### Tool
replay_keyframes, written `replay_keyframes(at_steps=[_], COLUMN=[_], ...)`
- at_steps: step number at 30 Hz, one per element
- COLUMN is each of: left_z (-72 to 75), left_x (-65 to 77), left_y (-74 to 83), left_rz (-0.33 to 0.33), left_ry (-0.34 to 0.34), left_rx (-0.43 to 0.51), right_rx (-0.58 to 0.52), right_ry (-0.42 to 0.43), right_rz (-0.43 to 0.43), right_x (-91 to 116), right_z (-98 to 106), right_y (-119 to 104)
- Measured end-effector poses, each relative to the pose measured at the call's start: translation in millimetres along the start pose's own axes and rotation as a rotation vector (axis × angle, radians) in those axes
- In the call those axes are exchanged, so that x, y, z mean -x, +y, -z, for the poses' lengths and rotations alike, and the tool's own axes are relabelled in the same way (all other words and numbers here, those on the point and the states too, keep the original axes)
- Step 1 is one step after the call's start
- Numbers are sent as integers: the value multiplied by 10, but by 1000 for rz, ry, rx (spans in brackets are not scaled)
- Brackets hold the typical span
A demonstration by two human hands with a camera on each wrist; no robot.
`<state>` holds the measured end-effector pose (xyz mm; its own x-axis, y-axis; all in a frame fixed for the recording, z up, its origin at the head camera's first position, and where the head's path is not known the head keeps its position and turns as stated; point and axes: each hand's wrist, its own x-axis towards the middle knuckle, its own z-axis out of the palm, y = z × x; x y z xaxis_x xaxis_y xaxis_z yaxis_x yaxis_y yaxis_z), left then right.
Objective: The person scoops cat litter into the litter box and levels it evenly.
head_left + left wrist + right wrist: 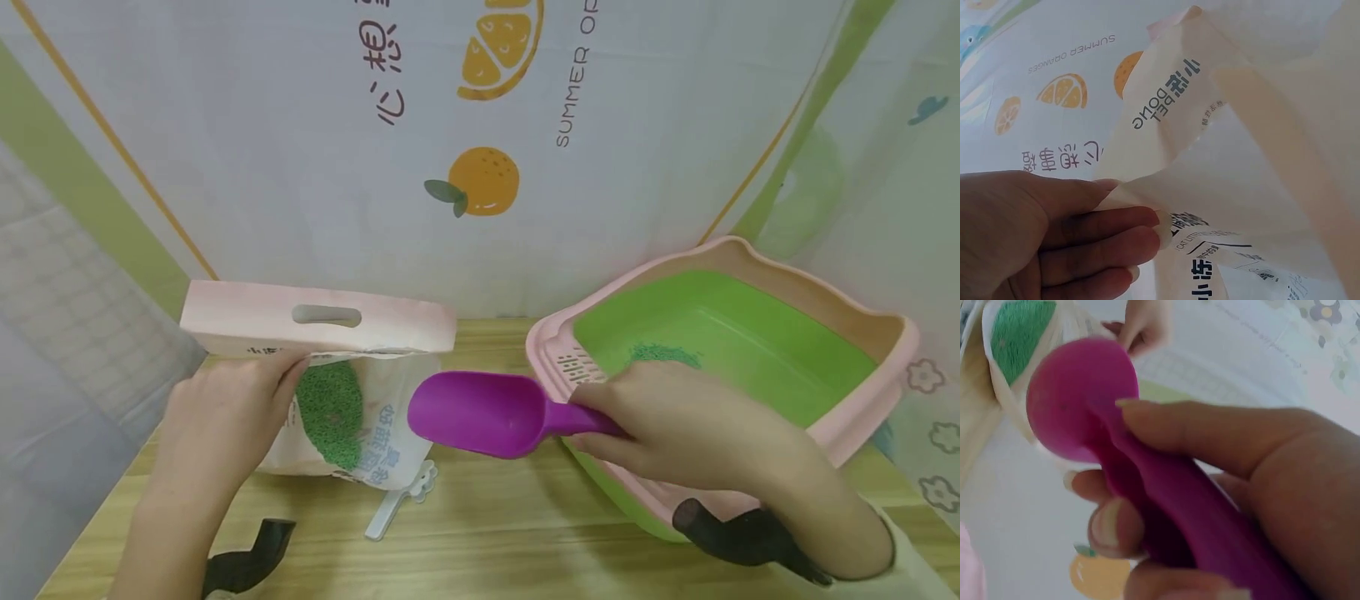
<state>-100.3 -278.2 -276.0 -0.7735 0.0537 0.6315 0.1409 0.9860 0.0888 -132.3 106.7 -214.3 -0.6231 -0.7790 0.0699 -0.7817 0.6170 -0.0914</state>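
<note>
My left hand (227, 417) pinches the torn edge of a cat litter bag (401, 375) between thumb and fingers; the left wrist view shows the paper edge at the fingertips. Green pellet litter (330, 412) shows through the bag's opening. My right hand (675, 421) holds a purple scoop (480, 414) by its handle, with fingers wrapped round and thumb on top in the right wrist view. The scoop's bowl looks bare inside and sits between the bag and a green litter box (750, 358) with a pink rim. A little green litter (663, 354) lies in the box.
A small white slotted tool (397, 500) lies on the wooden table (480, 533) in front of the bag. Behind stands a white cloth (300, 167) printed with oranges. The pink rim (862, 433) rises beside my right forearm.
</note>
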Motion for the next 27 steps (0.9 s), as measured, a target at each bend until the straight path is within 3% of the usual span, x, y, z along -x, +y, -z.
replay_keyframes(at_steps=[14, 19, 27], left_z=[2, 21, 20], left_x=[7, 8, 8], left_y=[2, 11, 4], left_rz=[6, 2, -3], left_ry=[-1, -4, 6], left_rx=[-1, 0, -1], right_rx=[0, -59, -92], right_ry=[85, 117, 70], right_rz=[-90, -109, -179], right_x=[-240, -364, -624], right_z=[-391, -566, -868], right_y=[-416, -496, -549])
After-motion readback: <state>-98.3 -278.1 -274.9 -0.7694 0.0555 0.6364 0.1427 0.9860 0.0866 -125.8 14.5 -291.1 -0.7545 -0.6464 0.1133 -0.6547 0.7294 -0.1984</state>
